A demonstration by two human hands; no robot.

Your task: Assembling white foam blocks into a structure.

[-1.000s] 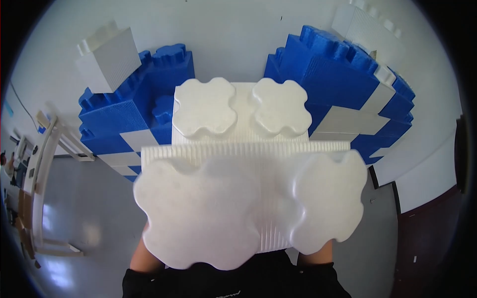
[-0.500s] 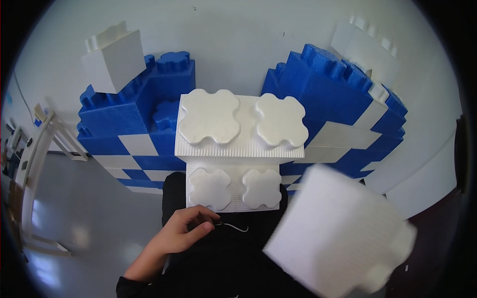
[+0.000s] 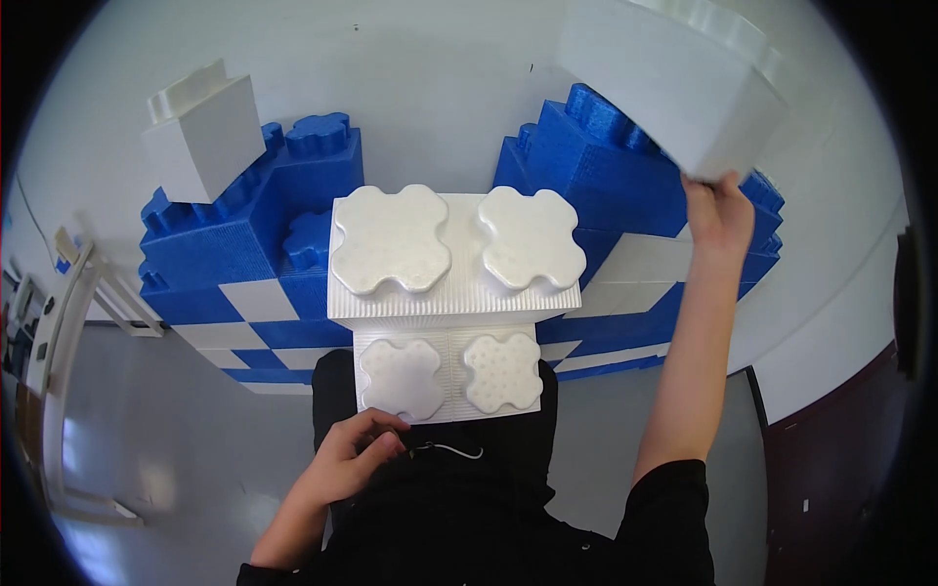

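My right hand (image 3: 721, 215), on a stretched-out arm, grips the lower edge of a large white toy building block (image 3: 674, 83). The block is held up at the far right, over the right blue-and-white stack (image 3: 606, 166), and covers part of its top. Whether it touches the stack cannot be told. In front of me, a white block with two big studs (image 3: 454, 273) sits higher than a nearer two-studded white block (image 3: 449, 381). Loosely curled, with its thumb apart, my left hand (image 3: 352, 457) rests its fingertips at the nearer block's front left edge.
On the left blue-and-white stack (image 3: 210, 234) stands another white block (image 3: 205, 142). A pale wall (image 3: 420, 88) rises behind. White table-like furniture (image 3: 73, 293) stands at far left, a dark red panel (image 3: 831, 469) at right. A thin white cord (image 3: 454, 450) lies on my dark clothing.
The large white block has moved from the near right up to the far right, and my right hand now shows on it. My left hand stays by the nearer block. The view has shifted slightly.
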